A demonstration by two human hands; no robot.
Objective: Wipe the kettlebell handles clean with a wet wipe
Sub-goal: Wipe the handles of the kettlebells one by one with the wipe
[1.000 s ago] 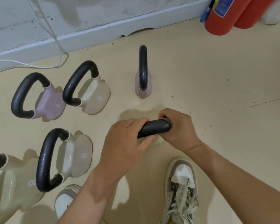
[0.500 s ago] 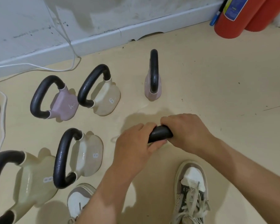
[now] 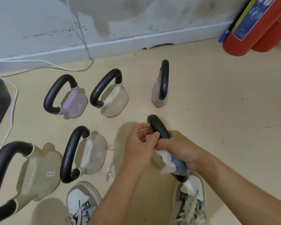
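White and damp-looking, the wet wipe [image 3: 166, 159] is bunched round the near end of the black handle [image 3: 159, 129] I am working on; my right hand [image 3: 182, 148] comes in from the near right with the forearm slanting across the frame, its fingers clamped round handle and wipe together; my left hand [image 3: 139, 143] reaches up from the near centre, its fingertips pinched together on a corner of the wipe just left of the handle, touching the right hand. The handle's long axis runs from near right to far left, its bare rounded end pointing away from me; the kettlebell body under it is hidden by my hands. Nearest to me are my two pale trainers, the left shoe [image 3: 83, 203] and the right shoe [image 3: 189, 202], flat on a cream floor [image 3: 217, 103]. To the left stand a cream kettlebell marked 8 [image 3: 37, 172] and a cream kettlebell marked 6 [image 3: 92, 155]; farther off, a row of three: a lilac kettlebell marked 4 [image 3: 73, 103], a second cream 6 [image 3: 115, 101], and a lilac one seen edge-on [image 3: 159, 95], all with black handles. A white cable [image 3: 39, 64] trails along the floor at the far left; beyond it a scuffed white skirting board [image 3: 136, 41] and wall; at the far right, two red fire extinguishers [image 3: 250, 30].
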